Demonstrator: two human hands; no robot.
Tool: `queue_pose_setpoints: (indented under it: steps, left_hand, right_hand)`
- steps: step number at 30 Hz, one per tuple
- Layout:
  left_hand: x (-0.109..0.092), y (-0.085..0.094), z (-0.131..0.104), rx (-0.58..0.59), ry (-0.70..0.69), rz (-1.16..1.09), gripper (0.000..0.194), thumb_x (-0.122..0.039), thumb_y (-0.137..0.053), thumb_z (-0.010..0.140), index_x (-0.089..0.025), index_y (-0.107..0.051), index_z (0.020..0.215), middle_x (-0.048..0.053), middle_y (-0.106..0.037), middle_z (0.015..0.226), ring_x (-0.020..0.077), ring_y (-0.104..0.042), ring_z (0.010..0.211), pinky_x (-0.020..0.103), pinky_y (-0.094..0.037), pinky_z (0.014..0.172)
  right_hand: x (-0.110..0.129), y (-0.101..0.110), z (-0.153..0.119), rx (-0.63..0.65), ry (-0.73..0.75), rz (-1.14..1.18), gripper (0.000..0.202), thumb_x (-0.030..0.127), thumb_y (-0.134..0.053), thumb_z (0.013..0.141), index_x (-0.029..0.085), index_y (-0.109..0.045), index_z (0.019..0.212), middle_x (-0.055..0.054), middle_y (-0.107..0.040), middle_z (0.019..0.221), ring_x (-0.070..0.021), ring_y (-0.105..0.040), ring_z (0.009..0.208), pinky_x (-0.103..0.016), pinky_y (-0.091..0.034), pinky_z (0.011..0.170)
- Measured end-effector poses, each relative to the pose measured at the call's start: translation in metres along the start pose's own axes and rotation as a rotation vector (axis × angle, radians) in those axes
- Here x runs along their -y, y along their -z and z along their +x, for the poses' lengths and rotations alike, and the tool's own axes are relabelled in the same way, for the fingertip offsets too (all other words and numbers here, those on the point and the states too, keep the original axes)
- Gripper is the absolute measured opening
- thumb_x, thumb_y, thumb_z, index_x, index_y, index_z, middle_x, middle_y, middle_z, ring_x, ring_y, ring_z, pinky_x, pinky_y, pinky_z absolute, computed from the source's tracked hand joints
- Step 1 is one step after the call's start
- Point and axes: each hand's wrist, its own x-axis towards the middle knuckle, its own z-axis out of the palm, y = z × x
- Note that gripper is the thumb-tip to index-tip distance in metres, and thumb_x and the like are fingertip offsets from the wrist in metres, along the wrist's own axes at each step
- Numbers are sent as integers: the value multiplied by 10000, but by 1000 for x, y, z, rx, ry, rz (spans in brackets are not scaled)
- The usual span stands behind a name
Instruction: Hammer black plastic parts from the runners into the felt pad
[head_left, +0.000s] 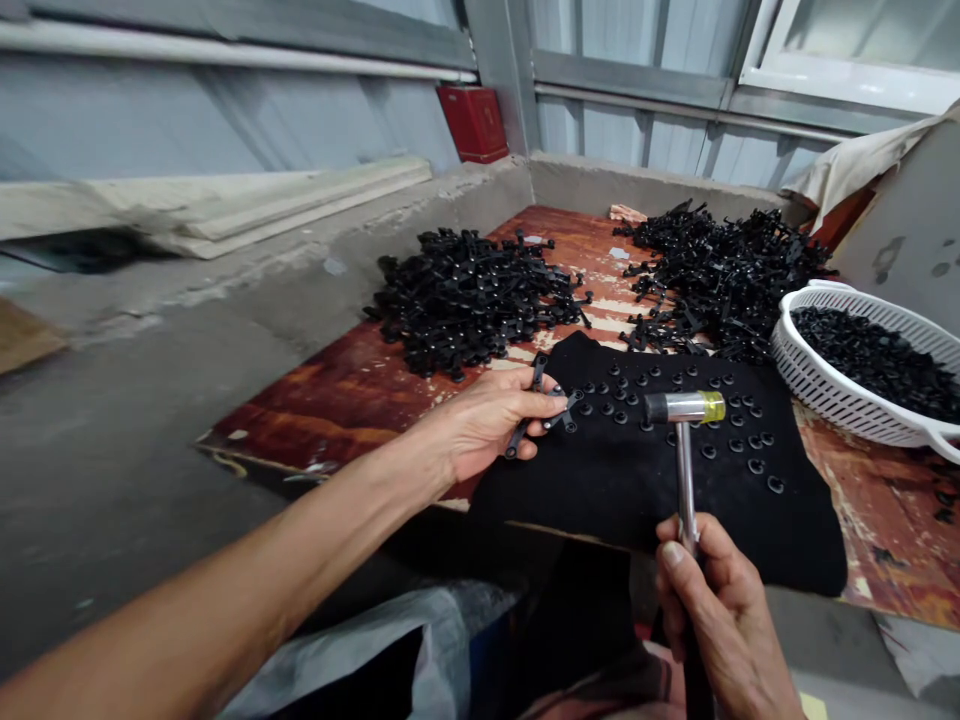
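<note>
My left hand is closed on several small black plastic brackets, which stick out between the fingers and thumb at the left side of a black cloth. Wrapped round the handle of a mallet, my right hand is at the cloth's front edge. The mallet's metal head has one black face and one yellow face, and is held above the cloth. Many small round black parts lie spread in loose rows on the cloth, some hidden behind the mallet head.
A heap of black brackets lies on the worn red-brown board at left; another black heap lies at the back right. A white basket of small black parts stands at right. A red tin sits on the ledge by the wall.
</note>
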Motion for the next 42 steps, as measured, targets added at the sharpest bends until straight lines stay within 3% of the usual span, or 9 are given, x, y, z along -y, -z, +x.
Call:
queue_pose_setpoints:
  steps: [11, 23, 31, 42]
  left_hand:
    - [7, -4, 8, -106, 44, -123, 188, -18, -644, 702, -160, -521, 709, -72, -465, 523, 44, -379, 357, 126, -245, 279]
    - [6, -6, 12, -161, 95, -124, 207, -3, -656, 689, -165, -528, 674, -95, -415, 464, 13, -284, 291, 115, -178, 278]
    - [4, -8, 7, -142, 76, -121, 174, -26, -630, 746, -162, -535, 695, -93, -404, 455, 0, -270, 313, 127, -147, 332]
    - [6, -7, 14, -151, 97, -116, 194, 7, -635, 704, -158, -541, 665, -89, -418, 451, 12, -278, 276, 114, -165, 272]
  right_hand:
    - [-1, 1, 0, 15, -31, 25, 422, 591, -687, 790, 211, -588, 942, 119, -397, 506, -30, -282, 392, -145, -215, 363]
    - [0, 1, -1, 0, -56, 32, 389, 559, -701, 790, 215, -600, 940, 116, -384, 497, -44, -276, 385, -167, -193, 359]
    - [0, 2, -1, 13, -66, 34, 427, 589, -697, 781, 211, -589, 951, 125, -370, 476, -38, -277, 388, -158, -195, 373]
    - [2, 2, -1, 28, -66, 24, 438, 587, -690, 786, 200, -585, 963, 122, -378, 478, -41, -281, 391, -168, -199, 381]
